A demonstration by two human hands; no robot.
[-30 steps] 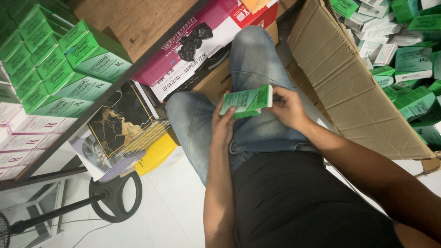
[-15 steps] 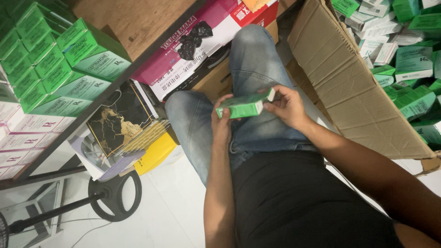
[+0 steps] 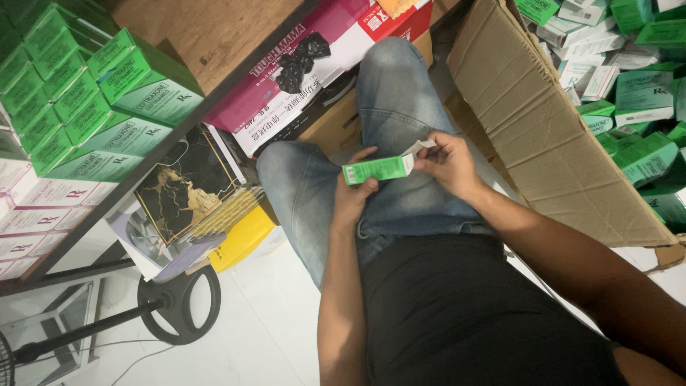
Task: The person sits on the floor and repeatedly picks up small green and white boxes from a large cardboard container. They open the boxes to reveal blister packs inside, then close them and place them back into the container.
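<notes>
Hands are meeting over the person's lap, working a small green carton (image 3: 376,170) between them. Left hand (image 3: 355,194) is cradling the carton from below, its fingers (image 3: 363,156) curling up behind the barcoded end and its thumb pressing the near face, so the carton is lying roughly level just above the jeans (image 3: 389,107). Right hand (image 3: 444,164) is pinching the pale end flap (image 3: 416,148) at the opposite end, thumb and forefinger pressed together on it while the other fingers are tucked loosely beneath.

Judging from the grip, the flap end is being handled, though whether it is opening or closing cannot be told. To do this well, the left fingers should be holding the carton's edges rather than squeezing its broad faces, so the walls are not bowing, and the right fingertips should be bending the flap along its crease, not tearing at a corner.

Beyond the right fingers, a large cardboard box (image 3: 532,129) is lying open with many similar green cartons (image 3: 636,100) heaped inside. Past the left fingers, shelves (image 3: 214,86) are carrying stacked green boxes (image 3: 107,93).
</notes>
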